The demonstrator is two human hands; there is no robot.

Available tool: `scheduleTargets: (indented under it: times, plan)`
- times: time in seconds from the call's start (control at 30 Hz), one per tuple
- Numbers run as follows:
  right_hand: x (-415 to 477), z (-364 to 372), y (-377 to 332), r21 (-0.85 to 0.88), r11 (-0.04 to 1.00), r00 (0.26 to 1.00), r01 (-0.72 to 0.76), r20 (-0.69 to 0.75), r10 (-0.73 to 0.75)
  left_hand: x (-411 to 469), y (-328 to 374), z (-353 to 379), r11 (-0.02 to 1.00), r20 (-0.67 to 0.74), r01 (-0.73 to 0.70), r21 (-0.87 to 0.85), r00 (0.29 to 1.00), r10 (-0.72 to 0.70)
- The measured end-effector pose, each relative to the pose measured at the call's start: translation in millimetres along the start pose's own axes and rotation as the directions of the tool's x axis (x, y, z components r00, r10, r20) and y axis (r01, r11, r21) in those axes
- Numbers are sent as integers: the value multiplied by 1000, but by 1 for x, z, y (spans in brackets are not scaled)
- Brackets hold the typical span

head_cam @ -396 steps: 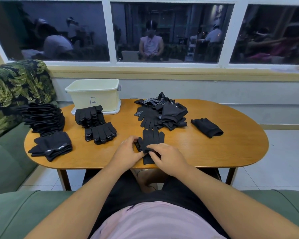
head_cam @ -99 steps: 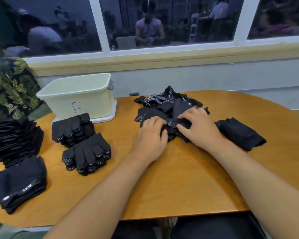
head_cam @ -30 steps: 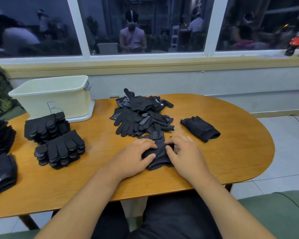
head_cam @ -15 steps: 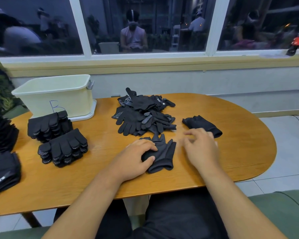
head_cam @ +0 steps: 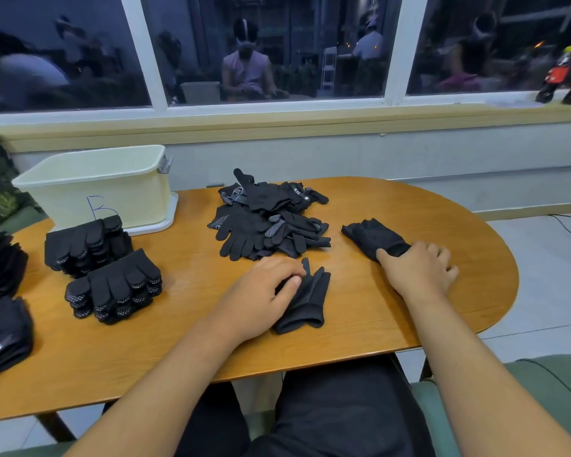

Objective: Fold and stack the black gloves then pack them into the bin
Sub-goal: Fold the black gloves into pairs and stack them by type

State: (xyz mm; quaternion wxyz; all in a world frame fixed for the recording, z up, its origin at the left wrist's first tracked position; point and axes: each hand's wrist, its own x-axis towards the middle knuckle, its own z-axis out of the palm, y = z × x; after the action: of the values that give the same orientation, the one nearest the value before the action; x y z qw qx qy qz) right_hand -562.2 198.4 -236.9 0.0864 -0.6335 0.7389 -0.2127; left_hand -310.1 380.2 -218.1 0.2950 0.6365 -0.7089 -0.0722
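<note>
Black knit covers most of what lies on the wooden bench [head_cam: 393,311]. The left hand [head_cam: 264,291] lies palm down just on the near side of the loose pile [head_cam: 267,222]. Its forearm comes in from the lower left, and its fingers are curled onto the left edge of a single glove [head_cam: 307,298], gripping it against the wood. That glove lies flat with its long axis running away from the person. The cuff is at the near end, and the fingers point toward the pile and slightly right, the tips very close to the pile's edge.

The right hand [head_cam: 419,272] rests palm down to the right of the pile, with the wrist straight. Its fingers are loosely spread on the wood and hold nothing. Its thumb touches the near end of a folded bundle [head_cam: 373,237]. The bundle's long axis slants from the far left, toward the pile, to the near right, under the hand.

Left of the pile stand two stacks [head_cam: 112,288] of gloves, their fingers pointing down and left. Beyond them, also left of the pile, the pale bin [head_cam: 96,183] sits with a blue letter on its front.
</note>
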Motion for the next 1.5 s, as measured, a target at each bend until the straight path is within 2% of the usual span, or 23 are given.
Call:
scheduleTargets:
  times: [0.07,0.13,0.23,0.33,0.43,0.5,0.6,0.67,0.77,0.8,0.87,1.03,1.1,1.17,1.37,1.5]
  plan:
    - [2,1,1,-11,1000,1000,-7,30,7,9,10,2,999,98,42,21,994,-44]
    - [1,-2,1,48,999,999,12,29,-14,15,15,9,995,219,69,74,972,-83]
    - [-7,-10,3,282,956,995,85,24,-96,14,11,22,980,341,17,196,936,-84]
    - [-17,-19,7,598,790,982,133,30,-188,11,10,25,966,395,4,259,912,-109]
    - [-20,-22,7,764,621,970,177,-30,-239,7,13,23,960,420,-5,281,900,-118]
    - [-21,-23,5,862,488,970,138,-18,-242,3,15,20,959,427,-12,283,897,-115]
    - [-25,-26,-2,936,345,963,69,27,-267,-8,17,16,963,421,-22,267,902,-96]
    - [-26,-31,-11,962,272,955,39,45,-294,-13,15,15,981,356,2,193,932,-72]
    - [-23,-44,-30,978,204,928,49,31,-372,-17,9,10,990,76,92,-106,994,-84]
    - [-23,-48,-38,979,196,914,57,28,-406,-18,4,7,975,-26,112,-191,992,-119]
    - [-24,-55,-54,979,191,875,69,33,-483,-20,-9,-3,957,-169,144,-253,967,-190]
    - [-34,-58,-91,954,241,741,176,33,-671,-40,-40,-22,918,-333,282,-280,868,-368]
    - [-40,-55,-102,944,266,706,196,52,-706,-47,-45,-23,876,-319,356,-325,831,-456]
    - [-47,-51,-110,928,288,672,237,58,-738,-49,-46,-22,855,-264,405,-326,829,-493]
    - [-65,-43,-116,904,304,579,301,80,-811,-45,-47,-15,908,-166,385,-166,897,-410]
    - [-68,-39,-109,888,320,535,331,103,-838,-45,-49,-14,922,-171,356,-152,910,-379]
